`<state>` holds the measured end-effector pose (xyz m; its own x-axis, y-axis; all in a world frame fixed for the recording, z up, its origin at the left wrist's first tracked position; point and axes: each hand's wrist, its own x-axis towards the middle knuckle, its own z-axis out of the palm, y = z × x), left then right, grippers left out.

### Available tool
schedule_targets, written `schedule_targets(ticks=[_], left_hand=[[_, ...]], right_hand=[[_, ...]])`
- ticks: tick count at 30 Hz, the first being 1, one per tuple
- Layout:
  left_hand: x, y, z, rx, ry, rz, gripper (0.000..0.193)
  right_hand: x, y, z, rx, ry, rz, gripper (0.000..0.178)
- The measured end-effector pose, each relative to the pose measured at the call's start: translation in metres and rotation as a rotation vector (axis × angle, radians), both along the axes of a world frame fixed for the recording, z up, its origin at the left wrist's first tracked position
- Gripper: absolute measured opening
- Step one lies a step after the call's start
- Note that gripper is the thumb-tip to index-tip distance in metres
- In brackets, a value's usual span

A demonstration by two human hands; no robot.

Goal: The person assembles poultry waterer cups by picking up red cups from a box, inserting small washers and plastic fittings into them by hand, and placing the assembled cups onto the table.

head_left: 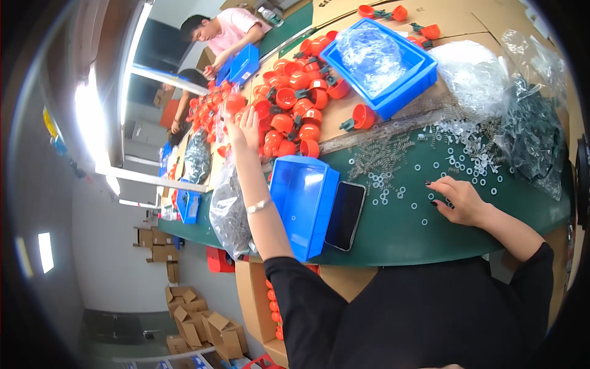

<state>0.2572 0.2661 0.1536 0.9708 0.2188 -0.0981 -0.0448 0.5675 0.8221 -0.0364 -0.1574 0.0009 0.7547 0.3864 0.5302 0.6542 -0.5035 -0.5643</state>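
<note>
My left hand [244, 130] is stretched far forward at the edge of a heap of red cups [286, 98] with dark green fittings. Its fingers are extended and apart, and one red cup [234, 103] sits right by the fingertips; whether they touch cannot be told. Low over the green tabletop [393, 237], my right hand [460, 200] has its thumb and forefinger apart with nothing visible between them. Small white rings [431, 197] lie scattered beside it. Beyond them are small metal springs [382, 152] and a spread of small clear plastic pieces [473, 144].
Under my left forearm is a blue bin [301, 203], with a black phone [346, 216] against its right side. Stacked blue bins [381, 67] hold clear plastic. Bags of parts [533, 135] stand at right, another bag [229, 209] at left. A co-worker [227, 34] sits across the table.
</note>
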Motion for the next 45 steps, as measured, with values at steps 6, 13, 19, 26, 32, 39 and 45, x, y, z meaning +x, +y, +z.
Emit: schedule_targets(ticks=[6, 13, 19, 26, 32, 39, 45], left_hand=[[-0.076, 0.01, 0.036, 0.235, -0.263, 0.002, 0.056], [-0.311, 0.14, -0.037, 1.045, -0.061, 0.754, 0.044], [-0.402, 0.288, -0.272, 1.559, 0.429, 0.674, 0.049], [-0.429, 0.347, -0.363, 2.055, 0.512, 0.447, 0.073], [-0.363, 0.252, -0.351, 1.537, 0.856, 0.599, 0.051], [-0.424, 0.202, -0.279, 1.767, 0.535, 0.446, 0.052], [-0.397, 0.058, -0.099, 1.346, 0.107, 0.604, 0.06]], right_hand=[[-0.001, -0.007, -0.004, -0.006, 0.013, -0.052, 0.045], [0.003, -0.005, -0.008, 0.063, 0.153, -0.026, 0.04], [0.006, -0.003, -0.007, 0.051, 0.094, -0.056, 0.04], [0.008, 0.011, -0.013, -0.043, -0.172, -0.104, 0.037], [0.013, -0.004, -0.003, -0.029, -0.171, -0.312, 0.031], [0.076, -0.009, 0.008, -0.206, -0.043, -0.358, 0.011], [0.113, -0.035, -0.006, -0.335, -0.126, -0.315, 0.01]])
